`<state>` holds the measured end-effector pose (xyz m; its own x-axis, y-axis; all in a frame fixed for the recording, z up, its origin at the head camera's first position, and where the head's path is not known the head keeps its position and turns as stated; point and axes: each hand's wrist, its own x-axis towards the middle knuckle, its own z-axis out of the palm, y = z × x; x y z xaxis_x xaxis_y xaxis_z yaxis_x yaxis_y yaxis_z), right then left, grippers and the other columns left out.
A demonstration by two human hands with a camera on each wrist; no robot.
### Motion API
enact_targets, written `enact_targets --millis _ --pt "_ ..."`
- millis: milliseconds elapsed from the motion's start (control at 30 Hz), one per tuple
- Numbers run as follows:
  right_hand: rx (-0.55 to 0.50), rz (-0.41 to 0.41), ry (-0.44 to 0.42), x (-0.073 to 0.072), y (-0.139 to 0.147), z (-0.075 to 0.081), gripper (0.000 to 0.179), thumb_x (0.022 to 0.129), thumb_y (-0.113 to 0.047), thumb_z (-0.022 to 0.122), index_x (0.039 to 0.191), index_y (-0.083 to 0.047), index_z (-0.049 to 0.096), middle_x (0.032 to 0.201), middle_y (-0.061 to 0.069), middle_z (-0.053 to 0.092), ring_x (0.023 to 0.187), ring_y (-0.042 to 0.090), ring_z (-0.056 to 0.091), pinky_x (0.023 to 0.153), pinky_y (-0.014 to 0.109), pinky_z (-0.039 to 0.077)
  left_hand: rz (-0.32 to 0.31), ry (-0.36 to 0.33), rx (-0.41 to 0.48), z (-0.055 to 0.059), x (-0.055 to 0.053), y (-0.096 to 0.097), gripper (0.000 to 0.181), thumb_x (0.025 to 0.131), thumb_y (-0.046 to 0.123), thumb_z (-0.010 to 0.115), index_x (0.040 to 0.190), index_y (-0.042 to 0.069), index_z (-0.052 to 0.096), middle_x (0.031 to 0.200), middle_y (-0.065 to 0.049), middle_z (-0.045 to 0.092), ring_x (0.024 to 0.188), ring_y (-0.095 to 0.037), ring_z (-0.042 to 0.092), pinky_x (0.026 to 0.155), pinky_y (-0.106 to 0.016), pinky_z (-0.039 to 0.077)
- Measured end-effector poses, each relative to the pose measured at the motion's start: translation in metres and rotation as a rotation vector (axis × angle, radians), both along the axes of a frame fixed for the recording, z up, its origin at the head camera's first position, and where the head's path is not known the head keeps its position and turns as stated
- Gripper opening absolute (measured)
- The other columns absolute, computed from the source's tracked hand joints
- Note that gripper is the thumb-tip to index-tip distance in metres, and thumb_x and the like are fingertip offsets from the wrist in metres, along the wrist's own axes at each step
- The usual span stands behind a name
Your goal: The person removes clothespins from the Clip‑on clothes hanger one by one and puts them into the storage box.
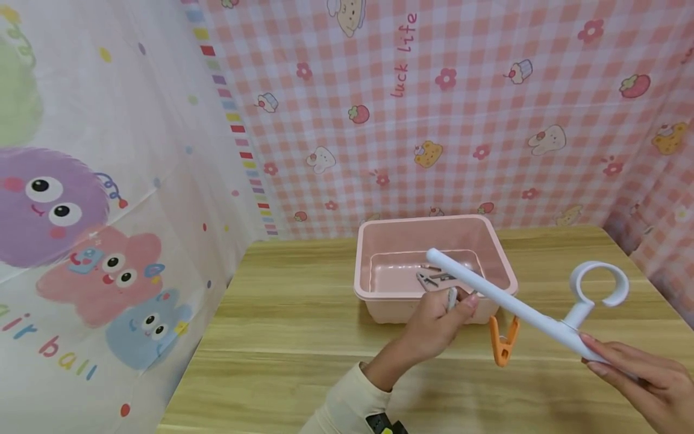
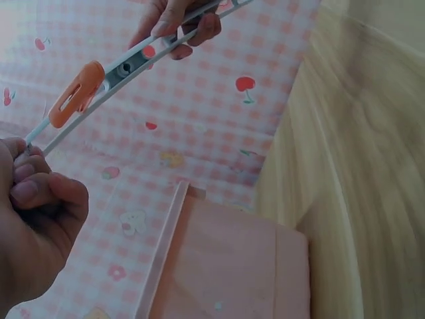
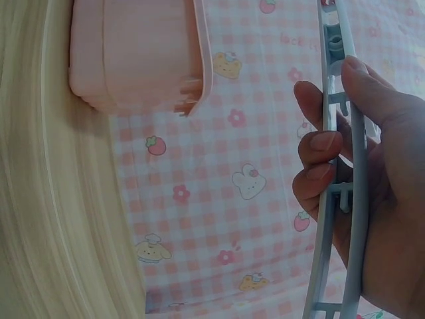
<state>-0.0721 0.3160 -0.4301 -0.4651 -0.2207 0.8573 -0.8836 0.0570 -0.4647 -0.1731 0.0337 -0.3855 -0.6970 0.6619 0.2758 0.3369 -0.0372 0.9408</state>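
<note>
My right hand (image 1: 645, 374) grips a white plastic hanger (image 1: 504, 298) near its middle, beside the big open round hook (image 1: 580, 280). The hanger is held in the air, tilted, its free end up and to the left. An orange clip (image 1: 503, 343) hangs from its bar between my hands. My left hand (image 1: 434, 322), just under the bar towards the free end, pinches a small pale-grey piece (image 1: 452, 298) that looks like a clip, mostly hidden by the fingers. In the right wrist view, fingers and thumb wrap the hanger's hollow, ribbed underside (image 3: 342, 189).
A pink plastic bin (image 1: 379, 308) stands on the wood-grain table (image 1: 282, 337) behind my left hand, with several grey clips (image 1: 428, 279) inside. Checked cloth (image 1: 466, 114) hangs behind the table, and a white cartoon-print sheet (image 1: 162, 120) hangs on the left.
</note>
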Motion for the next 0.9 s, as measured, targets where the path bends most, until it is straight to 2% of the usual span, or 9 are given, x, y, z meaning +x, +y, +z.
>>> enact_targets --millis 100,167,267,367,500,600,700,900 --pt "0.042 -0.065 -0.003 0.0016 0.0034 -0.0026 0.044 0.098 -0.003 0.062 0.114 0.037 0.051 0.125 0.003 0.073 0.098 -0.002 0.068 0.067 0.007 0.049 0.098 0.177 -0.110 0.0017 -0.0020 -0.0018 0.034 0.108 0.026 0.049 0.083 0.004 0.055 0.058 0.005 0.035 0.049 0.001 0.029 0.047 -0.014 0.025" --pt "0.055 -0.080 -0.003 0.0013 0.0051 -0.0035 0.044 0.098 -0.003 0.062 0.113 0.036 0.052 0.124 0.002 0.073 0.093 -0.002 0.066 0.061 0.010 0.045 0.141 0.292 -0.186 0.0025 -0.0032 -0.0033 0.038 0.109 0.029 0.048 0.077 0.008 0.052 0.058 0.006 0.035 0.049 0.000 0.029 0.047 -0.014 0.025" --pt "0.054 -0.066 -0.001 -0.0004 0.0062 -0.0037 0.042 0.098 -0.001 0.061 0.113 0.037 0.051 0.123 0.003 0.073 0.089 0.000 0.062 0.060 0.011 0.043 0.201 0.460 -0.306 0.0026 -0.0051 -0.0055 0.043 0.109 0.034 0.045 0.072 0.013 0.045 0.058 0.007 0.035 0.049 0.000 0.026 0.046 -0.013 0.023" --pt "0.059 -0.081 0.007 -0.0016 0.0055 -0.0031 0.041 0.098 -0.001 0.062 0.113 0.036 0.052 0.123 0.003 0.073 0.088 0.001 0.060 0.059 0.011 0.040 0.247 0.626 -0.393 0.0029 -0.0071 -0.0063 0.042 0.109 0.033 0.045 0.072 0.014 0.043 0.059 0.007 0.034 0.049 -0.001 0.024 0.047 -0.012 0.019" --pt "0.071 -0.123 0.017 -0.0012 0.0037 -0.0027 0.042 0.098 -0.005 0.062 0.111 0.035 0.055 0.124 0.002 0.073 0.091 -0.001 0.063 0.064 0.008 0.045 0.305 0.818 -0.479 0.0031 -0.0082 -0.0065 0.038 0.109 0.030 0.048 0.074 0.014 0.045 0.059 0.009 0.032 0.049 -0.001 0.022 0.047 -0.012 0.017" --pt "0.085 -0.157 0.020 0.0001 0.0027 -0.0025 0.044 0.098 -0.008 0.062 0.110 0.034 0.056 0.124 0.000 0.073 0.093 -0.002 0.064 0.070 0.007 0.049 0.341 0.902 -0.530 0.0024 -0.0081 -0.0067 0.037 0.108 0.030 0.048 0.075 0.015 0.046 0.059 0.010 0.030 0.048 -0.001 0.021 0.046 -0.013 0.016" --pt "0.100 -0.188 0.019 0.0011 0.0019 -0.0018 0.045 0.099 -0.010 0.062 0.110 0.033 0.057 0.123 -0.003 0.073 0.094 -0.004 0.064 0.072 0.006 0.050 0.361 0.939 -0.551 0.0017 -0.0084 -0.0065 0.037 0.108 0.031 0.048 0.075 0.015 0.046 0.058 0.011 0.029 0.048 -0.001 0.021 0.046 -0.013 0.015" --pt "0.075 -0.135 0.026 -0.0015 0.0013 -0.0005 0.044 0.098 -0.007 0.062 0.110 0.034 0.056 0.125 0.000 0.073 0.091 -0.002 0.062 0.066 0.008 0.047 0.373 0.963 -0.550 0.0006 -0.0100 -0.0063 0.036 0.108 0.031 0.049 0.075 0.016 0.046 0.058 0.010 0.029 0.047 -0.001 0.021 0.046 -0.013 0.015"
